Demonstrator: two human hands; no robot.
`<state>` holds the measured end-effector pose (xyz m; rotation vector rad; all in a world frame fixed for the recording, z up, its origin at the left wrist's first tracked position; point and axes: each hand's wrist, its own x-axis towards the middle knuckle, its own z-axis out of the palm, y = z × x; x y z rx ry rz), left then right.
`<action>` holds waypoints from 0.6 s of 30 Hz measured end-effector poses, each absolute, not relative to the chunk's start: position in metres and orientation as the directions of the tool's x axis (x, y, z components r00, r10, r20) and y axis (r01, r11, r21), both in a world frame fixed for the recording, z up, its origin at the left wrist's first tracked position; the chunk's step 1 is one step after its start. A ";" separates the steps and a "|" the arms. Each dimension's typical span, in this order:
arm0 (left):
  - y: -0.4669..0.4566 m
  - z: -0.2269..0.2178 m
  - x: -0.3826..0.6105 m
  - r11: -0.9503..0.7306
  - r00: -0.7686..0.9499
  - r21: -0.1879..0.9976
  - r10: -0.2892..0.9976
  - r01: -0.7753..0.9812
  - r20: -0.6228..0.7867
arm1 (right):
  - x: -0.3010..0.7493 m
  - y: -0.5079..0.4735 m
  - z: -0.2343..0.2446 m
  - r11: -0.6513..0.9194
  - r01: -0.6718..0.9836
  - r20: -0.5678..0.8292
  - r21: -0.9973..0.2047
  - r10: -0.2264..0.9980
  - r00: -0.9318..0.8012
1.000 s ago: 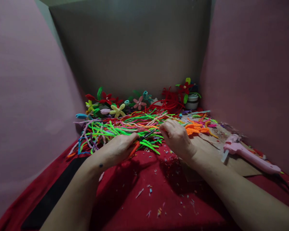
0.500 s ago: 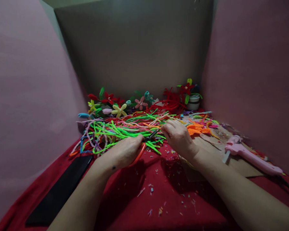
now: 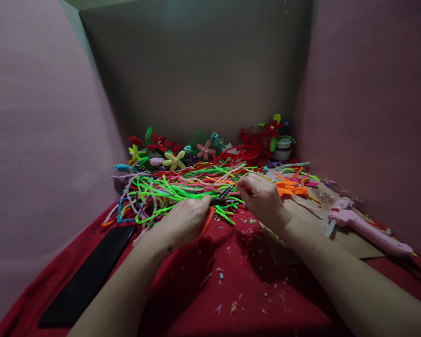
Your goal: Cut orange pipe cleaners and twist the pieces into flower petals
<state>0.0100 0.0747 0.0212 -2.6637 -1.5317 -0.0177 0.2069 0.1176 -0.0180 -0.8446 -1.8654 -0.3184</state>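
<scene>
My left hand (image 3: 189, 217) is closed round the orange handle of a pair of scissors (image 3: 223, 195). Their dark blades point up and to the right, toward the fingertips of my right hand (image 3: 261, 194). That hand is held in a pinch, and whatever sits between its fingers is too small to make out. Beneath and behind both hands spreads a heap of pipe cleaners (image 3: 175, 189), bright green in front with pink, red and orange ones among them. Orange fuzzy petals (image 3: 290, 188) lie just right of my right hand.
Fuzzy flowers (image 3: 174, 161) line the back, near a small white pot (image 3: 282, 149). A pink glue gun (image 3: 365, 227) rests at right on cardboard (image 3: 351, 245). At left lies a flat black object (image 3: 87, 276). Clippings dot the red cloth (image 3: 245, 299); pink walls flank it.
The scissors and my left hand have shifted slightly right. My right hand has turned a little and its fingertips sit slightly farther right. Everything else looks the same.
</scene>
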 end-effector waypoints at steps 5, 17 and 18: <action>0.075 0.018 0.011 -0.498 0.497 -0.001 0.866 0.867 0.054 | 0.205 0.115 -0.018 0.736 0.634 0.885 -0.236 0.432 -0.172; 0.075 0.009 0.020 -0.455 0.453 0.023 0.889 0.890 0.064 | 0.204 0.115 -0.020 0.739 0.626 0.884 -0.248 0.438 -0.166; 0.074 0.009 0.021 -0.448 0.445 0.051 0.893 0.893 0.061 | 0.204 0.114 -0.019 0.743 0.616 0.883 -0.261 0.442 -0.160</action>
